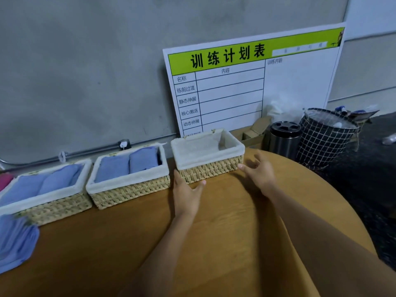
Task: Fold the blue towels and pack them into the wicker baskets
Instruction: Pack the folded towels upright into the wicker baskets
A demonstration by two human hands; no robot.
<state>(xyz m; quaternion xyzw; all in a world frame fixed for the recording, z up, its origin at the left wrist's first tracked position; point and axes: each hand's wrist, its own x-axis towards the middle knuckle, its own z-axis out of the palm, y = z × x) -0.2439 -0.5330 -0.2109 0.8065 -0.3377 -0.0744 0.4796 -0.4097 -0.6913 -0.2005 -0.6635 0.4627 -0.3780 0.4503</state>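
Two bare forearms reach in from the near edge of the round wooden surface, and both hands sit at the front of the rightmost basket. Left hand rests on the wood with fingers straight and spread, its fingertips touching the front wicker wall near that basket's left corner; it holds nothing. Right hand hovers just beside the basket's front right corner, fingers loosely spread and slightly blurred, also holding nothing.

Three wicker baskets stand in a row along the far edge, each with a white cloth lining. Counting from the left edge: the left basket holds two folded blue towels side by side; the middle basket holds another two folded towels, also side by side. Each towel's long axis runs from the basket's front wall toward its back wall. The right basket shows only its bare lining; its long axis runs along the far edge, like its neighbours.

One loose heap of blue towels lies at the near left edge, crumpled and blurred, so I cannot count its pieces.

Beyond the far edge, one white training chart leans on the wall; one steel canister and one checked bin stand beside it.
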